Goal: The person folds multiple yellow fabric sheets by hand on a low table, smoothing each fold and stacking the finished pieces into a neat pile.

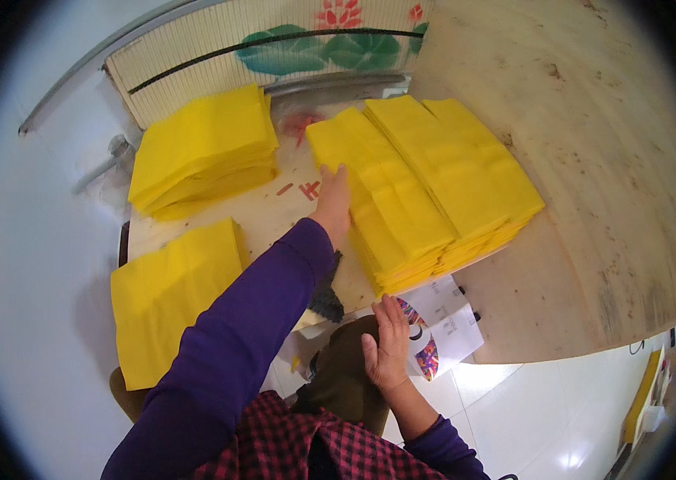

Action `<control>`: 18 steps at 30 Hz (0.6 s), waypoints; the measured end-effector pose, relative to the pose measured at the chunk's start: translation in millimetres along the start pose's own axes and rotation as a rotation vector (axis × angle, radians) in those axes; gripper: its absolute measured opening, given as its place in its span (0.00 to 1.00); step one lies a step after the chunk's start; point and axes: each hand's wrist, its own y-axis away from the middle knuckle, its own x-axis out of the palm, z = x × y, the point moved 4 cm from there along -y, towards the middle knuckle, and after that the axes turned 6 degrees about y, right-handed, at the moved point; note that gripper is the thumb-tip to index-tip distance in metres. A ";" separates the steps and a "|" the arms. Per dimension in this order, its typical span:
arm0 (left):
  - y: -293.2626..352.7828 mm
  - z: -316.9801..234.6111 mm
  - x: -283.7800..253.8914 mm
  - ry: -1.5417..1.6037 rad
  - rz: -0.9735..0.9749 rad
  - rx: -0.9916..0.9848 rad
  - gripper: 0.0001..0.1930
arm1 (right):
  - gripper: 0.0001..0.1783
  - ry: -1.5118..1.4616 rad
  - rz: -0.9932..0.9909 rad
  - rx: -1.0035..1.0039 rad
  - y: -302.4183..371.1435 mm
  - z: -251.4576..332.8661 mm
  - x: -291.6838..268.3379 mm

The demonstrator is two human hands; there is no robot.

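Two thick piles of folded yellow fabric-like sheets (434, 180) lie side by side on the pale tabletop. Against their left side rests my left hand (334, 206), its fingertips reaching up along the edge; it looks open, though part of its fingers is hidden. My right hand (388, 344) is at the near end of these piles, just below their front corner, with fingers stretched and thumb apart. I see nothing held in it. Another yellow stack (202, 148) sits at the far left, and a further yellow stack (174, 296) is left of my left forearm.
A large wooden board (594, 200) spans the right side. Beside my right hand hangs a white printed sheet (454, 328) with colourful shapes. A dark cloth scrap (327, 300) lies at the table's near edge. Behind the stacks stands a ribbed panel (194, 64) with painted flowers.
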 end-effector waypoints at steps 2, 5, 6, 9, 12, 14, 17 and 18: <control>-0.4 -4.6 -7.4 -0.059 0.067 0.077 0.27 | 0.27 0.008 -0.015 -0.017 -0.8 0.2 0.8; 7.4 -28.7 -34.2 -0.225 0.037 0.156 0.28 | 0.27 0.001 -0.004 -0.010 -0.1 1.1 1.7; 14.7 -39.0 -43.8 -0.292 0.014 0.176 0.29 | 0.26 -0.004 -0.007 -0.007 -0.2 1.9 1.5; 63.9 -72.6 -65.8 -0.272 0.170 0.332 0.32 | 0.26 0.021 0.002 -0.031 -4.9 7.4 1.5; 129.7 -111.9 -104.5 -0.239 0.129 0.385 0.32 | 0.27 -0.047 0.089 -0.076 -17.8 18.8 11.7; 174.1 -134.2 -135.8 -0.312 0.098 0.454 0.31 | 0.28 -0.079 0.136 -0.103 -33.7 27.0 30.9; 230.1 -159.9 -196.4 -0.501 -0.054 0.548 0.31 | 0.29 -0.017 0.159 -0.155 -64.6 34.7 74.9; 245.8 -164.0 -218.7 -0.550 -0.132 0.556 0.31 | 0.29 0.017 0.152 -0.161 -73.6 35.3 91.4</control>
